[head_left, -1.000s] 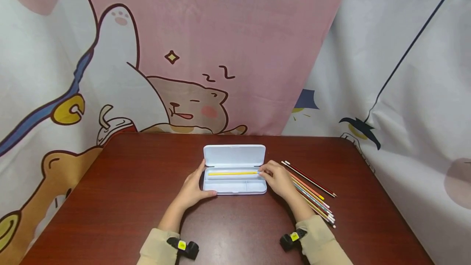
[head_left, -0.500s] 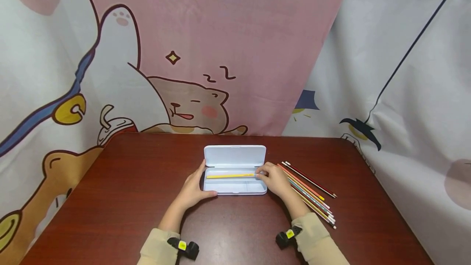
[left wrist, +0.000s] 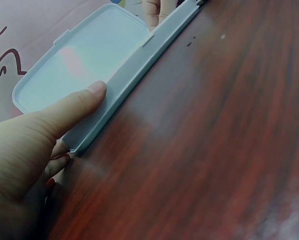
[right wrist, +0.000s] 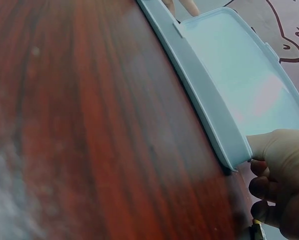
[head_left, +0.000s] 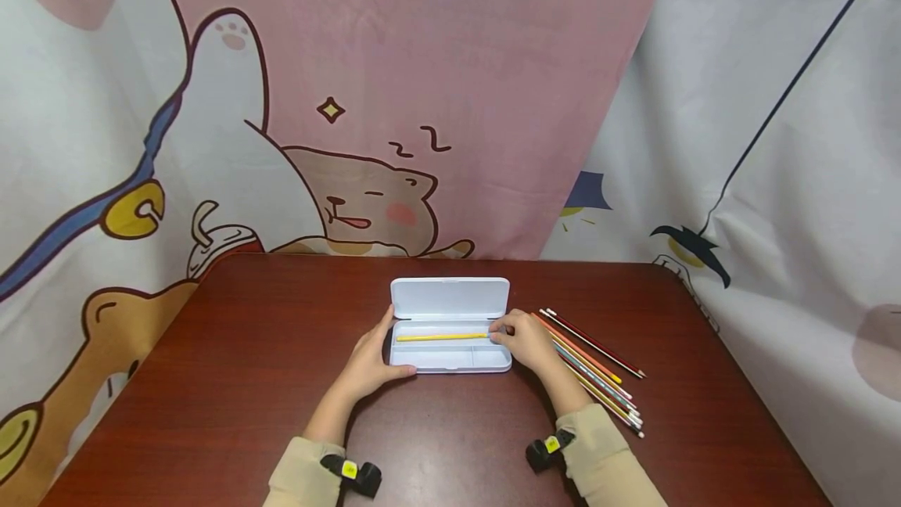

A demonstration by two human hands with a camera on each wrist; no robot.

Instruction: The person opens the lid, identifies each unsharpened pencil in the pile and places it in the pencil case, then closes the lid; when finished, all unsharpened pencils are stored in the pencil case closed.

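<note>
A pale blue pencil case (head_left: 431, 360) lies with its lid (head_left: 449, 298) raised. In its rear compartment is a yellow pencil (head_left: 439, 337), its right end pinched between thumb and fingers of the right hand (head_left: 526, 341). The left hand (head_left: 366, 362) grips the case's left end, thumb at the front edge and fingers along the side. In the left wrist view the left thumb (left wrist: 79, 107) presses on the case's front wall (left wrist: 124, 82). The right wrist view shows the right hand (right wrist: 287, 170) at the case's end, its fingertips and the pencil hidden behind the wall.
Several coloured pencils (head_left: 598, 378) lie fanned on the brown table (head_left: 246, 358), right of the case and partly under the right forearm. A dark red pencil (head_left: 594, 342) is behind them. A printed cloth (head_left: 493, 100) hangs behind the table.
The right hand has shifted slightly left and the yellow pencil has moved left and a little toward the front in the compartment. The left hand keeps its place on the case.
</note>
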